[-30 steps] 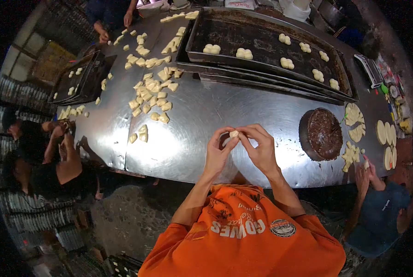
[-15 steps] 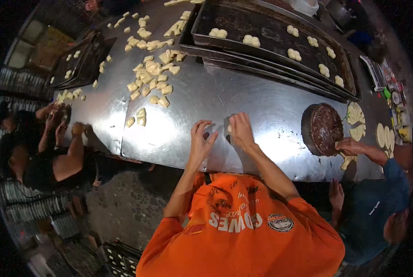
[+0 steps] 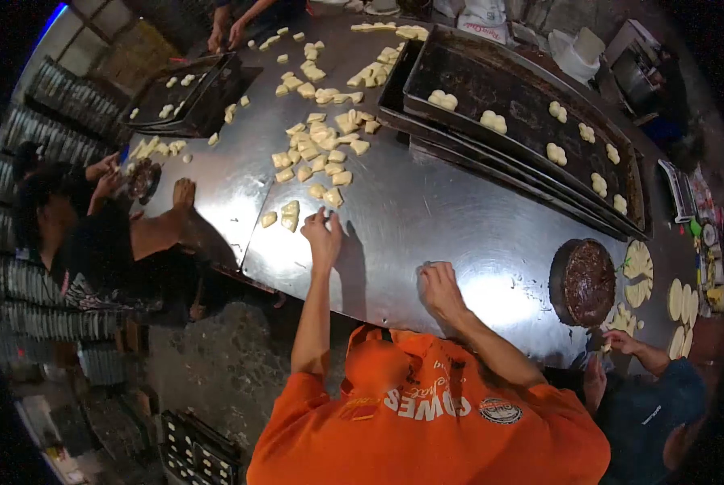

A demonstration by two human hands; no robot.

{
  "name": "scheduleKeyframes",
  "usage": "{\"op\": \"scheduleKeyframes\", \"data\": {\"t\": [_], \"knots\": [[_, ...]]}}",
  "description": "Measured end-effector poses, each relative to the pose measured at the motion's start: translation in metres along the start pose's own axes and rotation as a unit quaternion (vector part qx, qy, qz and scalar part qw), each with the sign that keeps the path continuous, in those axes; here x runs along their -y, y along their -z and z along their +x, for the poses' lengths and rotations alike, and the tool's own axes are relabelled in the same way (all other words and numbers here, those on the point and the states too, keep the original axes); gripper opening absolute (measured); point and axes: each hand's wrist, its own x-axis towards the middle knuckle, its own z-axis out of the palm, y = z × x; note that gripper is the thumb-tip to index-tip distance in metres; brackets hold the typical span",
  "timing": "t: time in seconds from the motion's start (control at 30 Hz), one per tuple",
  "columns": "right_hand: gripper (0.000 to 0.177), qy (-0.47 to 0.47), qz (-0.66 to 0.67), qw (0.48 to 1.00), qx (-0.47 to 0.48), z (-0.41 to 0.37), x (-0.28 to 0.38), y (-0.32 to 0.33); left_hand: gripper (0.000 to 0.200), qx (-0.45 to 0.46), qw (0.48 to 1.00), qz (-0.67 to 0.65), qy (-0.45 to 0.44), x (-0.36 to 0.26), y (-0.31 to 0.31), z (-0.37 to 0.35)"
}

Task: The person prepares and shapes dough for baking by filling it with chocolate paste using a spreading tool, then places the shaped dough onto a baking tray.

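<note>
My left hand (image 3: 323,239) is stretched out over the steel table (image 3: 378,234), fingers apart. Its fingertips are just right of a larger dough piece (image 3: 290,215), with a small dough piece (image 3: 269,219) beside that. No dough shows in this hand. Nearer the table's front edge, my right hand (image 3: 440,288) rests with curled fingers; whatever lies under them is hidden. Beyond my left hand spreads a loose group of cut dough pieces (image 3: 317,149).
Stacked black baking trays (image 3: 515,101) hold dough clusters at the back right. A round pan of dark brown filling (image 3: 588,283) stands right, near a co-worker's hand (image 3: 620,341). Co-workers work at left beside another tray stack (image 3: 204,105); someone's hands (image 3: 231,34) show at the far side.
My left hand has moved left and forward from beside my right hand toward the dough pieces. My right hand stays low on the table; a pale bit showed at its fingers before. The view has shifted.
</note>
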Motion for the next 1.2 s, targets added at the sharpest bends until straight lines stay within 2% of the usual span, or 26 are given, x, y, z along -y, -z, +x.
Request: {"op": "scheduleKeyframes", "data": {"t": [0.07,0.13,0.17,0.2,0.27,0.3,0.33,0.4,0.43,0.47,0.5,0.53,0.57,0.6,0.67,0.7,0.73,0.77,0.8,0.83,0.87,0.93,1.0,1.07,1.13,1.2], "knots": [[0.019,0.085,-0.197,0.975,0.056,-0.001,-0.033,0.020,0.039,0.021,0.993,0.115,-0.022,0.006,-0.004,0.021],[0.020,-0.041,-0.169,0.985,-0.014,0.028,-0.033,0.023,0.038,-0.001,0.992,0.113,-0.048,0.011,-0.022,0.035],[0.020,-0.052,-0.177,0.983,-0.013,0.026,-0.031,0.009,0.036,-0.057,0.986,0.122,-0.096,0.002,-0.028,0.033],[0.018,-0.065,-0.183,0.981,0.002,0.022,-0.033,-0.015,0.036,-0.049,0.987,0.116,-0.101,-0.006,-0.031,0.028],[0.017,-0.081,-0.195,0.978,0.005,0.014,-0.033,-0.020,0.025,-0.065,0.993,-0.052,-0.089,-0.022,-0.034,0.030],[0.016,-0.046,-0.128,0.991,-0.014,-0.002,-0.022,-0.016,0.015,-0.062,0.977,-0.196,-0.049,-0.021,-0.041,0.031],[0.014,-0.011,-0.060,0.998,-0.030,-0.012,-0.018,-0.013,0.015,-0.059,0.976,-0.200,-0.056,-0.035,-0.037,0.029],[0.014,-0.033,-0.047,0.998,-0.028,-0.012,-0.032,0.001,0.011,-0.050,0.938,-0.344,0.016,-0.056,-0.033,0.010],[0.015,-0.052,-0.111,0.992,-0.016,-0.001,-0.038,0.010,0.023,-0.057,0.957,-0.285,-0.018,-0.031,-0.044,0.011],[0.016,-0.069,-0.177,0.982,-0.002,0.011,-0.044,0.016,0.023,-0.050,0.957,-0.285,-0.010,-0.027,-0.044,0.012],[0.014,-0.069,-0.173,0.982,-0.029,0.022,-0.043,0.012,0.032,-0.121,0.989,-0.069,-0.040,-0.027,-0.044,0.012],[0.014,-0.073,-0.174,0.982,-0.022,0.015,-0.034,0.005,0.040,-0.185,0.968,0.151,-0.072,-0.024,-0.046,0.012],[0.013,-0.076,-0.144,0.986,-0.024,0.012,-0.024,-0.001,0.046,-0.141,0.978,0.155,0.017,-0.023,-0.047,0.018],[0.013,-0.074,-0.115,0.990,-0.031,0.012,-0.017,-0.005,0.046,-0.146,0.977,0.152,0.014,-0.022,-0.045,0.024],[0.013,-0.017,-0.103,0.993,-0.054,-0.001,-0.023,0.005,0.033,-0.033,0.994,0.100,0.003,-0.022,-0.038,0.038],[0.014,-0.043,-0.094,0.994,-0.032,-0.005,-0.029,0.020,0.024,0.010,0.992,-0.099,0.075,-0.032,-0.036,0.042],[0.015,-0.074,-0.085,0.994,-0.006,-0.012,-0.032,0.029,0.024,0.011,0.992,-0.099,0.078,-0.038,-0.036,0.040],[0.013,-0.108,-0.082,0.989,-0.052,-0.007,-0.044,0.033,0.021,0.009,0.987,-0.153,0.045,-0.044,-0.037,0.033],[0.013,-0.114,-0.083,0.989,-0.046,0.003,-0.050,0.034,0.018,0.007,0.978,-0.207,0.013,-0.051,-0.037,0.026],[0.015,-0.126,-0.082,0.987,-0.062,0.018,-0.052,0.033,0.017,0.068,0.968,-0.233,0.060,-0.064,-0.032,0.018],[0.016,-0.138,-0.081,0.984,-0.078,0.023,-0.048,0.033,0.017,0.074,0.968,-0.232,0.065,-0.071,-0.031,0.005],[0.022,-0.164,-0.043,0.984,-0.060,0.019,-0.033,0.047,0.019,0.136,0.933,-0.329,0.049,-0.081,-0.018,-0.018],[0.031,-0.235,-0.037,0.962,-0.130,-0.005,-0.034,0.065,0.028,0.169,0.901,-0.365,0.163,-0.096,0.016,-0.046],[0.038,-0.302,0.003,0.947,-0.111,-0.018,-0.025,0.082,0.035,0.176,0.882,-0.385,0.206,-0.080,0.027,-0.070],[0.039,-0.180,-0.021,0.981,-0.075,-0.018,-0.018,0.078,0.042,0.183,0.862,-0.402,0.249,-0.080,0.034,-0.081],[0.039,-0.216,0.075,0.972,0.051,-0.006,-0.015,0.075,0.046,0.217,0.782,-0.504,0.295,-0.096,0.027,-0.087]]}}
